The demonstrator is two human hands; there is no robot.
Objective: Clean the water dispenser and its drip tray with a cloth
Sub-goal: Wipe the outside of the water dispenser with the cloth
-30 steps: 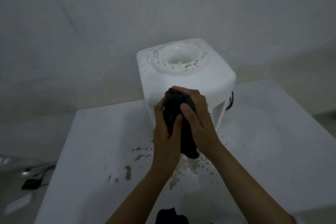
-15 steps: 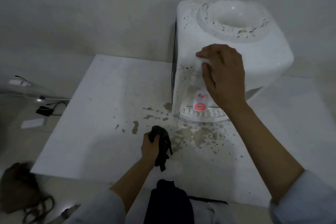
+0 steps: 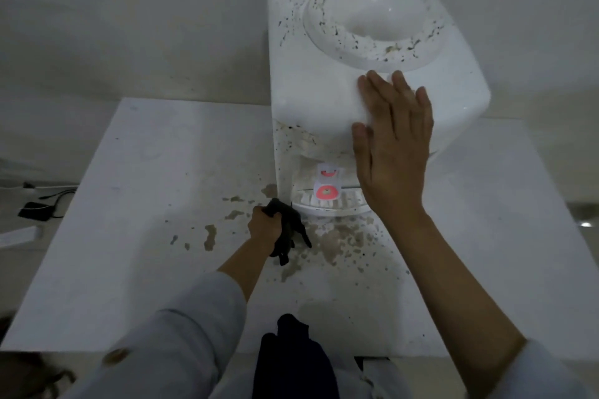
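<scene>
Two hands: left hand (image 3: 266,226) grips the cloth (image 3: 289,230), right hand (image 3: 392,142) flat on unlabelled dispenser (image 3: 311,100).

The right hand (image 3: 393,146) lies flat with fingers straight and slightly spread on the front upper edge of the water dispenser (image 3: 324,100), palm against its face, thumb pointing left; its bare forearm runs down and right to a pale sleeve. The left hand (image 3: 266,227) is low at the dispenser's front left foot, fingers curled in a fist round a dark cloth (image 3: 288,233), its forearm reaching up from a pale sleeve.
</scene>
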